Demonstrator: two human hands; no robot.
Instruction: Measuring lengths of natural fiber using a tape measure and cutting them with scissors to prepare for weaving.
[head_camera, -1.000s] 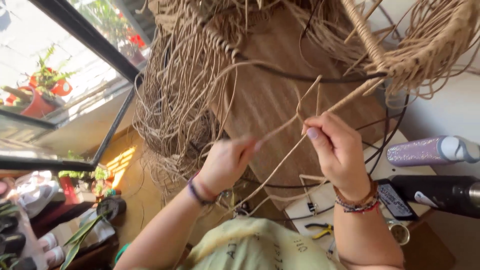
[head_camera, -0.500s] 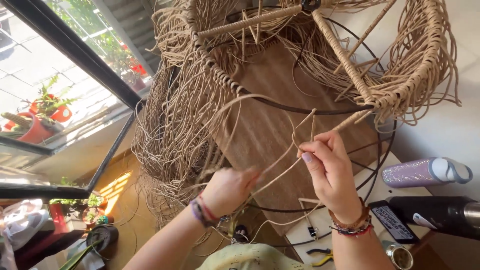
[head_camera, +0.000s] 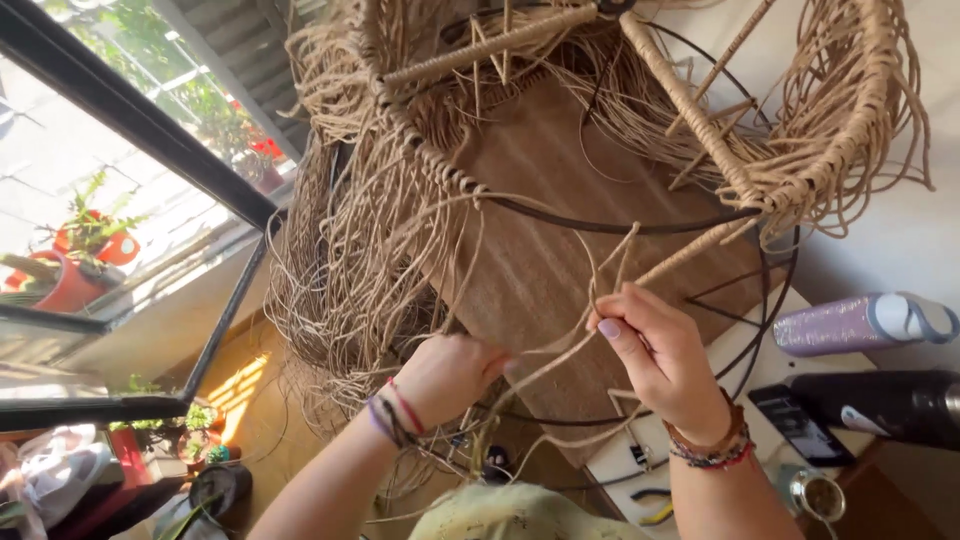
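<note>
A length of tan cord (head_camera: 560, 355) is pinched between the thumb and fingers of the right hand (head_camera: 660, 365), the fingertips being pressed together on it just below a cord-wrapped spoke (head_camera: 690, 250) of a large wire frame (head_camera: 620, 225). The cord's long axis is seen to run on a slant, from the pinch down and to the left toward the left hand (head_camera: 450, 375), and upward from the pinch in loose ends that rise beside the dark wire ring. The left hand is closed in a loose fist around the lower run of the same cord, though the fingertips themselves are turned away and how tightly they are clamped cannot be told. The wrapped spoke lies up and to the right of the right fingers, very near them, so the right hand is clearly the nearer one to the frame; the left is held lower and well apart from it. A wooden board (head_camera: 560, 270) is seen behind the frame, and thick bundles of loose fibre (head_camera: 350, 260) hang down on the left side. On a white table (head_camera: 640, 455) at the right are laid a lilac glittery bottle (head_camera: 860, 322), a black flask (head_camera: 890, 405) and a pair of yellow-handled pliers (head_camera: 650, 510). Beaded bracelets (head_camera: 710, 450) are worn on the right wrist, and a potted plant (head_camera: 85, 255) is visible through the window.
</note>
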